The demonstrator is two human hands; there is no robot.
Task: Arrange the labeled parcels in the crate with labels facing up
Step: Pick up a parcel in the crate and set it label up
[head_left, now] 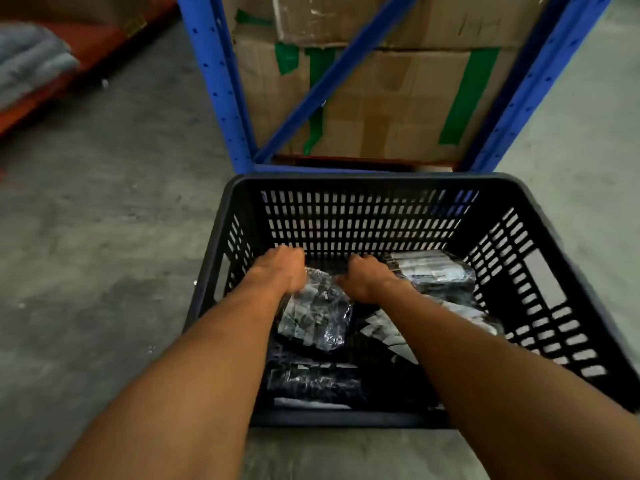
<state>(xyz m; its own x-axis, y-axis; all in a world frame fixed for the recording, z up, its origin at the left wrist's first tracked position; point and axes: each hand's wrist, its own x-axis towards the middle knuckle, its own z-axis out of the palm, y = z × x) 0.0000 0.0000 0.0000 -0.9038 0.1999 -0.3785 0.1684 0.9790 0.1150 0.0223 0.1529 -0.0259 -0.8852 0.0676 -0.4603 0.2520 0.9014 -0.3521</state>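
A black slotted plastic crate (367, 183) stands on the concrete floor with several dark, plastic-wrapped parcels inside. Both my arms reach down into it. My left hand (280, 268) and my right hand (367, 277) grip the far end of one shiny wrapped parcel (317, 315) near the crate's middle, fingers curled over its edge. Another parcel (433, 271) with a pale label lies at the back right. A further parcel (315, 382) lies at the front, and a white-labelled one (384, 332) sits under my right forearm. The blur hides which labels face up.
A blue metal rack (214, 81) stands right behind the crate, holding taped cardboard boxes (391, 98). Grey folded fabric (31, 64) lies on a red surface at the far left. Bare concrete floor (104, 237) lies to the left and right of the crate.
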